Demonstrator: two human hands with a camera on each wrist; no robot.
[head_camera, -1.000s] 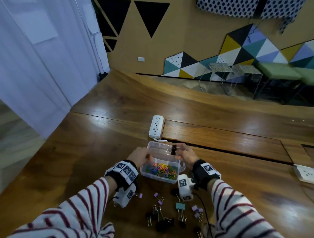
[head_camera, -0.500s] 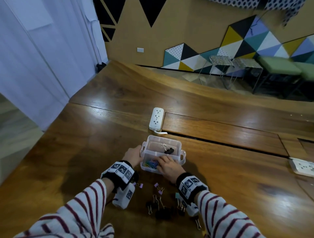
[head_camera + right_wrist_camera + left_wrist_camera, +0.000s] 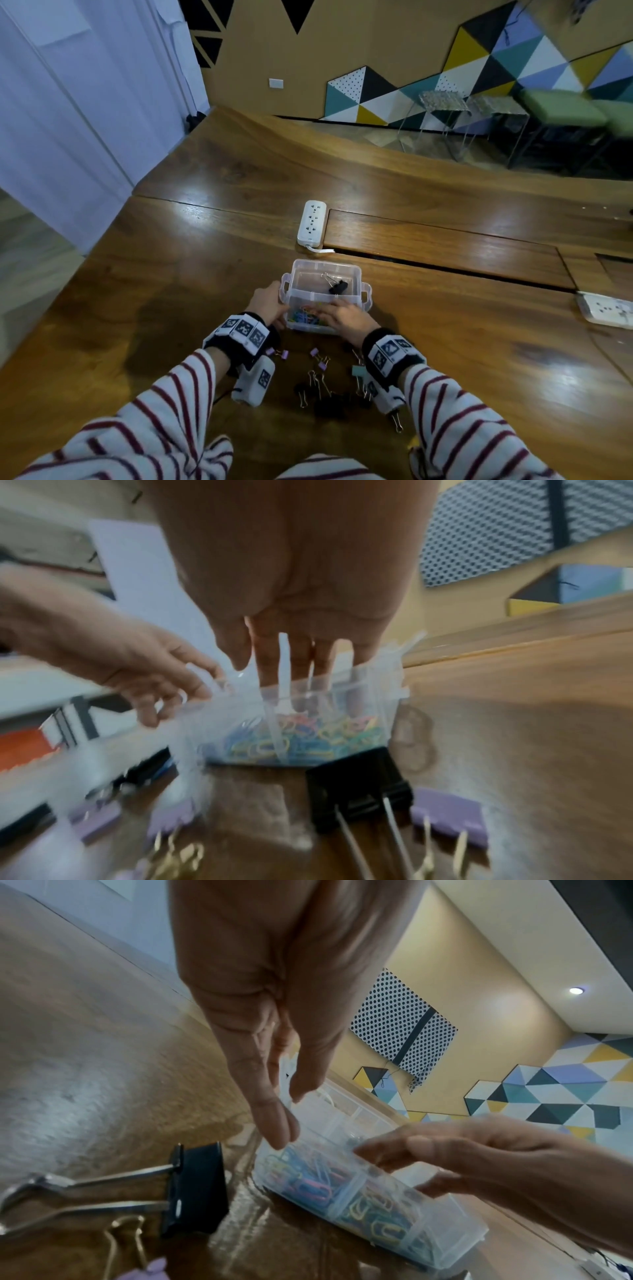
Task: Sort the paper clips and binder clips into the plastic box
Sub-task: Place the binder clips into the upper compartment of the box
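The clear plastic box (image 3: 356,274) stands on the wooden table. Its far compartment holds one black binder clip (image 3: 338,286); its near compartment holds coloured paper clips (image 3: 301,315), also clear through the wall (image 3: 291,739). My left hand (image 3: 269,305) grips the box's left wall (image 3: 342,1123) between thumb and fingers. My right hand (image 3: 346,317) hovers over the near compartment, its straight fingers (image 3: 274,658) dipping inside and holding nothing. Loose binder clips lie nearer me: purple (image 3: 281,353), teal (image 3: 358,371), black (image 3: 329,407). One black clip (image 3: 356,785) lies just before the box.
A white power strip (image 3: 311,222) lies just beyond the box, beside a long slot in the table. A second strip (image 3: 604,310) sits at the far right. The table's left edge (image 3: 102,236) drops to the floor. Stools (image 3: 561,116) stand past the table.
My right hand let go of the black binder clip in the far compartment, then drew back over the near compartment. The left hand has stayed on the box.
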